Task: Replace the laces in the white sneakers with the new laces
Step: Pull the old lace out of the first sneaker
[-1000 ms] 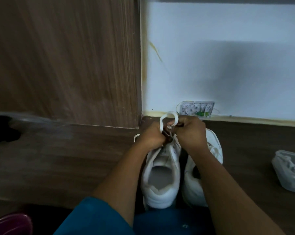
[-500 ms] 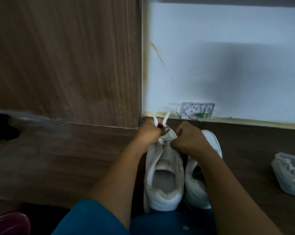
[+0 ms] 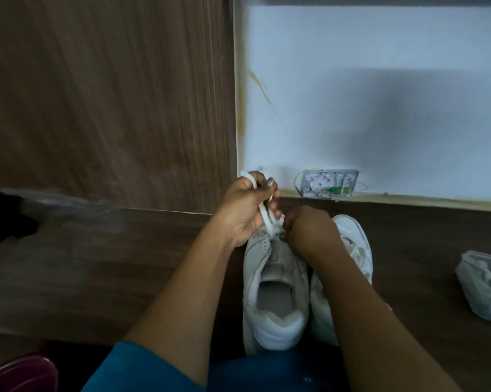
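Two white sneakers stand side by side on the dark wood floor (image 3: 97,264), heels near me and toes toward the far wall. I see the left sneaker (image 3: 275,301) almost whole, its mouth open on a pale insole. The right sneaker (image 3: 354,241) is largely covered by the right forearm, so only its toe and outer side show.

One clear plastic bag (image 3: 481,287) lies on the floor well apart to the right, cut off by the frame edge. It holds something pale and stringy, but I cannot tell what.

The left hand (image 3: 244,213) is raised over the left sneaker's toe, its fingers curled round a white lace (image 3: 266,219). The lace loops over the top of that hand and runs down to the shoe's throat. The right hand (image 3: 309,230) sits just beside it, lower, with fingers bunched tight and pinching the lace where it meets the eyelets. Its fingertips are mostly hidden under the knuckles.

At the foot of the white wall (image 3: 380,94) is a small open wall box (image 3: 330,183) with a green part and thin wires, too small to read. A wood-grain panel (image 3: 111,103) fills the far left. A dark shape (image 3: 1,216) at the left edge and a maroon object (image 3: 18,374) in the near left corner are both cut off and unclear. A teal garment (image 3: 142,369) covers the near foreground.
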The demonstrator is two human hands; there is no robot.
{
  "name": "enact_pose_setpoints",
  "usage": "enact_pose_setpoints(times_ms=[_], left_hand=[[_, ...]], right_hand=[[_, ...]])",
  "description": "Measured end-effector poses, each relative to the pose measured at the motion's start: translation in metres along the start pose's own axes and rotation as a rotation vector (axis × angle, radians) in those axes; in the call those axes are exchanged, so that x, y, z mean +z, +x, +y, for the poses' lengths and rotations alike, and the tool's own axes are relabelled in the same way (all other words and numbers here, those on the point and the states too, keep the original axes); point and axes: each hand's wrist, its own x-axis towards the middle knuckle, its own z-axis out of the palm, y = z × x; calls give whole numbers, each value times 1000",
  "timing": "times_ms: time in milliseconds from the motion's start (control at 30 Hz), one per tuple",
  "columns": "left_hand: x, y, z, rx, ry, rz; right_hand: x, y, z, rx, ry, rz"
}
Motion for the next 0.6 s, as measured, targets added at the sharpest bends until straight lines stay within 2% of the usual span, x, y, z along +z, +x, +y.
enact_pose_setpoints(times_ms=[33, 100, 167, 233, 367, 433, 467, 533, 600], left_hand=[[-5, 2, -5, -2, 177, 13], [-17, 4, -15, 47, 696, -2], [-20, 7, -21, 98, 1125, -127], [-16, 8, -23, 105, 1354, -174], [-6, 12, -24, 158, 1715, -56], [-6, 16, -29, 182, 1700, -78], [-9, 18, -31, 172, 1597, -121], [-17, 19, -30, 103, 1258, -146], [-25, 14, -20, 28, 820, -14]], right_hand=[[-1, -1, 0, 9, -1, 15], [-1, 0, 1, 23, -1, 17], [-2, 2, 1, 58, 32, -4], [-2, 4, 3, 102, 68, 5], [-3, 4, 7, 149, 115, 22], [-5, 3, 7, 165, 133, 25], [-6, 3, 7, 167, 137, 22], [-8, 2, 7, 160, 136, 9], [-8, 2, 7, 163, 130, 5]])
